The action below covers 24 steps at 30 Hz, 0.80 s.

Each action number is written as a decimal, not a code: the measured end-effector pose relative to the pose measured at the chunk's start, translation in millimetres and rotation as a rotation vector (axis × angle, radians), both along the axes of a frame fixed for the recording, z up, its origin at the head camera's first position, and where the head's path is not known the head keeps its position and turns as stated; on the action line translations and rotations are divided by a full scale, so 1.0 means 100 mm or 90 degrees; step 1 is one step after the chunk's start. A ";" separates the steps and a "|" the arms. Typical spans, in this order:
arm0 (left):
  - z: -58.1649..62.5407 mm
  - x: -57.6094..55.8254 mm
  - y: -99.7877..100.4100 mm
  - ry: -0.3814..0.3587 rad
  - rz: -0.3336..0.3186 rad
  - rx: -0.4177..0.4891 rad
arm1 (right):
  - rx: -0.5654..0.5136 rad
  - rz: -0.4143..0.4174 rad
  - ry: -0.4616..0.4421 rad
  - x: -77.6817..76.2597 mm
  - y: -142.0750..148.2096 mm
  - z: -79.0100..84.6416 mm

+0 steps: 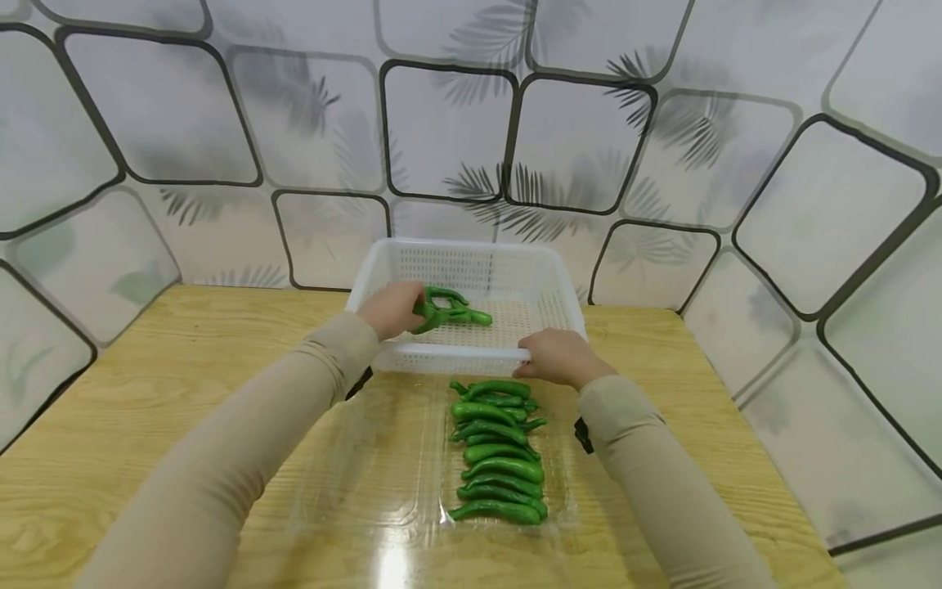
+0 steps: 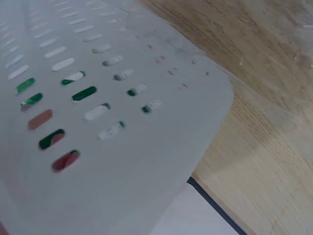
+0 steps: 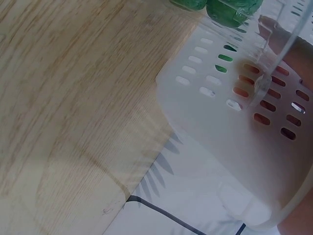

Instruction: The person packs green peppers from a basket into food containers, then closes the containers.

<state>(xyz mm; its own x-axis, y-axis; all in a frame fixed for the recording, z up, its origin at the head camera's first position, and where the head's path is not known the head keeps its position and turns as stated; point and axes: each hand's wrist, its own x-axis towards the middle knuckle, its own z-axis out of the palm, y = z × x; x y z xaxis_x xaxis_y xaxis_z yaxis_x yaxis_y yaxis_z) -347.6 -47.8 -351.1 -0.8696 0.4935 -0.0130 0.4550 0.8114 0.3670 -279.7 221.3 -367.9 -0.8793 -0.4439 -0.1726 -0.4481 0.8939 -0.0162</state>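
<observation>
In the head view a white perforated plastic basket point(image 1: 471, 357) stands against the wall, with several green peppers point(image 1: 478, 317) inside. My left hand point(image 1: 392, 309) reaches over its left side and holds green peppers, its fingertips partly hidden by them. At the front right, my right hand point(image 1: 555, 357) grips the basket's rim. Nearer to me lies a clear plastic clamshell container point(image 1: 368, 466), opened flat. A column of green peppers point(image 1: 500, 470) lies side by side in its right half. The left wrist view shows the basket wall point(image 2: 127, 161), with green and skin visible through the slots.
Under everything is a wood-grain table point(image 1: 221, 343). Patterned wall panels point(image 1: 449, 131) rise behind it and along both sides. The container's clear edge overlaps the basket in the right wrist view, near two pepper ends point(image 3: 230, 12).
</observation>
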 end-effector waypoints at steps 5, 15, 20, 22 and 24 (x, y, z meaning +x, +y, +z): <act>0.06 0.06 0.01 0.030 0.006 0.021 | 0.004 0.003 0.002 0.00 0.00 0.00; 0.29 0.24 0.08 0.134 -0.015 0.034 | 0.003 0.010 0.009 0.01 0.00 0.00; 0.39 0.34 0.09 0.169 -0.030 0.057 | 0.000 0.010 0.012 0.01 0.00 0.00; 0.41 0.37 0.10 0.180 -0.041 0.058 | 0.001 0.011 0.011 0.01 0.00 0.00; 0.43 0.41 0.10 0.188 -0.053 0.063 | 0.001 0.012 0.010 0.01 0.00 0.00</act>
